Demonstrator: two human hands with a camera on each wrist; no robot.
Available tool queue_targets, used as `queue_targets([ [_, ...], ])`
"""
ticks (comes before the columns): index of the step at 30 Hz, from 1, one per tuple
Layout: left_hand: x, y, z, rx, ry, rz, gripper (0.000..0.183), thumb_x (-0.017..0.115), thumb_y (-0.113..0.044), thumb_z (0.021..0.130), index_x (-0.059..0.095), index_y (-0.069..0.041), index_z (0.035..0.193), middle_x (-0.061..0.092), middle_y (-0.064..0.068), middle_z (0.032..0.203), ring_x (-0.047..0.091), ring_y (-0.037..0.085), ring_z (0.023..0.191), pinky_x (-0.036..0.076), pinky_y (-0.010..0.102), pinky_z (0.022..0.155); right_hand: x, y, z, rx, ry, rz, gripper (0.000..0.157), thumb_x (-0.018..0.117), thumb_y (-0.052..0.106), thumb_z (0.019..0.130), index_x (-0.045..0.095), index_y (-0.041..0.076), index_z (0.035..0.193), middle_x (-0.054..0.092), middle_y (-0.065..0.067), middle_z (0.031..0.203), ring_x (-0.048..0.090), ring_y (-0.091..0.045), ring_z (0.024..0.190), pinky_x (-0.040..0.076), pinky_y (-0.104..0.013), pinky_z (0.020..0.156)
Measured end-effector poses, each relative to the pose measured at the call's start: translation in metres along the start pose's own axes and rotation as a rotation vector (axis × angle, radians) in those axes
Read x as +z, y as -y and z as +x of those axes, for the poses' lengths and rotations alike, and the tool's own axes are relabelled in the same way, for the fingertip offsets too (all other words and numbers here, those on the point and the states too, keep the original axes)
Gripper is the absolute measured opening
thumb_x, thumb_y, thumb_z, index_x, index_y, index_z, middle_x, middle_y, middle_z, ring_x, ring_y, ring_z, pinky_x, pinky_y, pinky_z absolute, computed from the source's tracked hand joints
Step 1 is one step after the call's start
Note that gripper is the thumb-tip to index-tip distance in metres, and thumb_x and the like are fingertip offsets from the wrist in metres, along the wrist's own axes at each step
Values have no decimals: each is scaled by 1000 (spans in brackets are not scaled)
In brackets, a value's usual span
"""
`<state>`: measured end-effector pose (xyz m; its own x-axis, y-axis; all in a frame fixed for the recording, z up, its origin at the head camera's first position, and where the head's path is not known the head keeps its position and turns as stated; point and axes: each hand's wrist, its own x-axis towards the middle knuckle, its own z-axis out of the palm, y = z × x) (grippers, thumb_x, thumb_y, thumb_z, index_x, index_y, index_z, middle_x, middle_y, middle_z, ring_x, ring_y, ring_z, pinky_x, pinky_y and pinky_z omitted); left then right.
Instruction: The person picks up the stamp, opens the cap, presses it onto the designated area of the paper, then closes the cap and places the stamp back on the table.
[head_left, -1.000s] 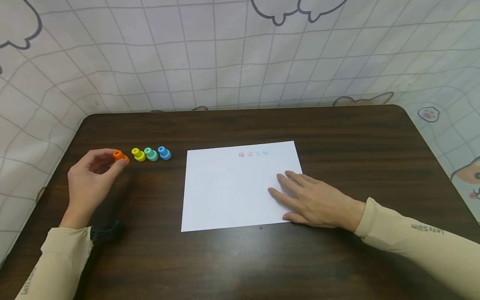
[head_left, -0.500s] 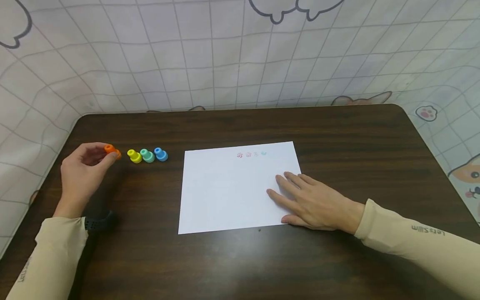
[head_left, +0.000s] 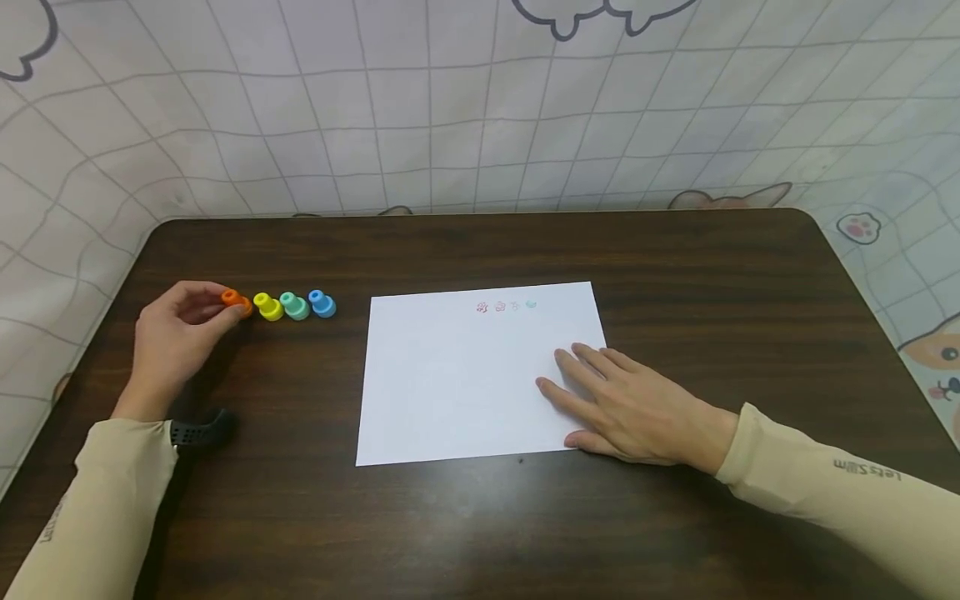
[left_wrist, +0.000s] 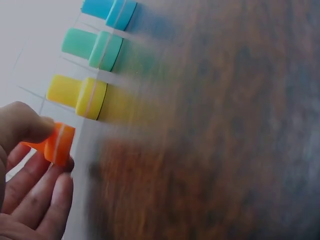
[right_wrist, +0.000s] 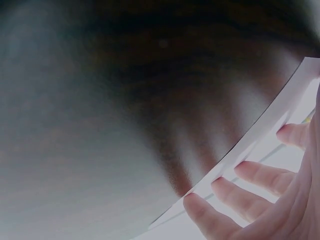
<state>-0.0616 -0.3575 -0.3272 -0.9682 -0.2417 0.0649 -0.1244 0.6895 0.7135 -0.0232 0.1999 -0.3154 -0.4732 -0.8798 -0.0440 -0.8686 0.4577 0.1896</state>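
My left hand (head_left: 176, 337) pinches an orange stamp (head_left: 237, 302) between thumb and fingers at the left end of a row of stamps. Beside it stand a yellow stamp (head_left: 268, 307), a mint green stamp (head_left: 295, 306) and a blue stamp (head_left: 322, 304), each with a narrow handle on a wider round base. In the left wrist view, the thumb lies over the handle of the orange stamp (left_wrist: 60, 145). On the right part of a white sheet of paper (head_left: 450, 383), my right hand (head_left: 633, 408) rests palm down, fingers spread.
Near the sheet's top edge is a short row of small printed marks (head_left: 506, 307) in red, pink and green. The dark wooden table (head_left: 465, 533) ends at a white gridded cloth (head_left: 450, 108) with cartoon animals behind and at the sides.
My left hand moved the orange stamp slightly left, then back right, closer to the yellow one. The right hand stays on the paper.
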Motion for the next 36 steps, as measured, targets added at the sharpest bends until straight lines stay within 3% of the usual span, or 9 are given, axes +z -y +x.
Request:
queue_targets([
  [6, 5, 0, 2, 19, 44, 34, 45, 77, -35, 94, 63, -5, 125, 55, -32, 102, 54, -21, 88, 43, -6, 78, 1, 1, -3, 8, -1, 6, 68, 35, 63, 106, 45, 18, 157, 54, -20, 152, 57, -42, 138, 52, -52, 113],
  [10, 8, 1, 1, 15, 63, 69, 49, 76, -39, 94, 62, -6, 126, 57, -26, 106, 53, -22, 86, 42, -7, 77, 1, 2, -4, 8, -8, 7, 68, 35, 63, 106, 46, 18, 156, 54, -21, 151, 57, -42, 137, 53, -52, 113],
  [15, 9, 1, 2, 20, 74, 95, 47, 75, -38, 95, 63, -5, 127, 68, -2, 115, 52, -23, 84, 42, -7, 76, 2, 2, -4, 11, -8, 8, 68, 35, 63, 106, 45, 18, 156, 54, -21, 151, 57, -42, 138, 52, -51, 113],
  [19, 10, 1, 3, 32, 100, 103, 49, 75, -37, 95, 62, -5, 130, 67, 19, 128, 50, -24, 85, 41, -7, 75, 3, 1, -4, 16, -5, 16, 68, 37, 63, 106, 45, 18, 156, 54, -21, 151, 57, -42, 138, 53, -51, 113],
  [25, 7, 1, 4, 33, 103, 114, 52, 74, -38, 96, 60, -4, 133, 66, 24, 133, 47, -25, 86, 39, -7, 75, 8, -2, 0, 24, -40, 54, 66, 47, 61, 104, 49, 17, 154, 56, -21, 149, 58, -42, 136, 54, -51, 111],
  [29, 5, 5, 1, 22, 77, 156, 52, 70, -45, 97, 62, -7, 133, 68, 22, 133, 47, -24, 88, 35, -7, 77, 11, -3, 2, 55, -27, 139, 68, 51, 62, 102, 48, 18, 154, 56, -19, 150, 57, -40, 137, 54, -51, 111],
  [31, 3, 8, 0, 20, 67, 187, 52, 67, -48, 98, 62, -9, 132, 68, 21, 134, 60, -11, 95, 33, -5, 76, 10, -5, 3, 84, -6, 197, 70, 50, 63, 102, 45, 19, 156, 54, -17, 152, 54, -39, 139, 51, -53, 113],
  [34, 0, 13, -2, 38, 54, 232, 50, 64, -49, 100, 63, -10, 132, 68, 21, 134, 70, 20, 108, 34, 1, 77, 8, -12, 3, 130, 12, 258, 72, 50, 65, 101, 41, 20, 158, 51, -16, 154, 51, -38, 142, 48, -57, 115],
  [36, -3, 17, -3, 70, 57, 258, 48, 62, -45, 101, 62, -8, 133, 67, 23, 134, 66, 39, 115, 47, 15, 84, 5, -19, 1, 165, 18, 276, 73, 52, 64, 101, 40, 20, 158, 50, -16, 155, 50, -39, 142, 46, -59, 115],
])
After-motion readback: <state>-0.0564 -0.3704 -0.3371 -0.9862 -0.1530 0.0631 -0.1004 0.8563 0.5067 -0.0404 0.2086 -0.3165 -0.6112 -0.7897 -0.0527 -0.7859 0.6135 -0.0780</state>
